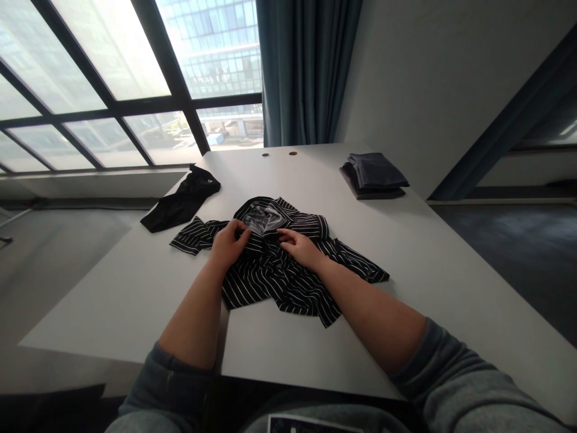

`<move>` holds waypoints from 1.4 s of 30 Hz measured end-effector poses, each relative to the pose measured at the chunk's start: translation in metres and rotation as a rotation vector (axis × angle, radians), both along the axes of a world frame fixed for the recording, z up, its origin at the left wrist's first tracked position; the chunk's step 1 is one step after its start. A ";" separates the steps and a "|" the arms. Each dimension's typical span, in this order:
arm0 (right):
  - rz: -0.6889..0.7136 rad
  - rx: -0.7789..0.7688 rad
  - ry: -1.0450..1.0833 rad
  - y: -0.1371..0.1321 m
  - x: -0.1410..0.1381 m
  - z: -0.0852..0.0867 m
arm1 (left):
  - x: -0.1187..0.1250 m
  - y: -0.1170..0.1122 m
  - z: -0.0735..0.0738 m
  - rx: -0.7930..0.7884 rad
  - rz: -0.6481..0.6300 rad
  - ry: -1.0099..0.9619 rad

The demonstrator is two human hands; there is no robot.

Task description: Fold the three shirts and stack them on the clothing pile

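A black shirt with white stripes (279, 282) lies crumpled on the white table (135, 288), its collar (264, 215) turned up and showing a grey inner lining. My left hand (228, 243) pinches the shirt front just below the collar. My right hand (297, 248) grips the same front from the other side, its fingers pointing toward my left hand. One striped sleeve (192, 236) stretches left, and another (356, 261) stretches right. The fabric under my palms is hidden.
A black cloth (183, 199) lies at the table's left edge. A stack of folded dark garments (372, 174) sits at the back right. Two round grommets (279, 154) are set in the far edge, below a large window (126, 78) and a blue curtain (306, 66).
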State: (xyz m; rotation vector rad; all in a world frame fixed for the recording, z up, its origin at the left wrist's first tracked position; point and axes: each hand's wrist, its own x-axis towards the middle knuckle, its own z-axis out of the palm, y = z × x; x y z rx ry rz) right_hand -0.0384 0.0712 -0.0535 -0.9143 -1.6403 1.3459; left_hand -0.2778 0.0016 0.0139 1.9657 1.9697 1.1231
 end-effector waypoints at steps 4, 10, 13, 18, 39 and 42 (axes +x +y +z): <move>0.054 -0.061 0.053 -0.001 0.000 0.001 | 0.005 -0.002 0.002 0.017 -0.113 -0.077; -0.120 -0.065 0.265 0.003 -0.004 -0.005 | 0.005 -0.002 0.002 -0.011 -0.249 -0.014; -0.313 -0.030 0.337 0.008 0.000 -0.006 | -0.004 0.002 -0.003 -0.046 -0.310 0.115; -0.465 -0.093 0.404 0.012 0.005 -0.005 | -0.010 0.008 -0.015 -0.089 -0.315 0.211; -0.643 -0.007 0.452 0.014 0.007 0.010 | 0.023 -0.004 -0.007 -0.037 -0.340 0.003; -0.609 0.034 0.465 0.009 0.005 0.015 | 0.032 -0.005 -0.010 -0.063 -0.321 -0.039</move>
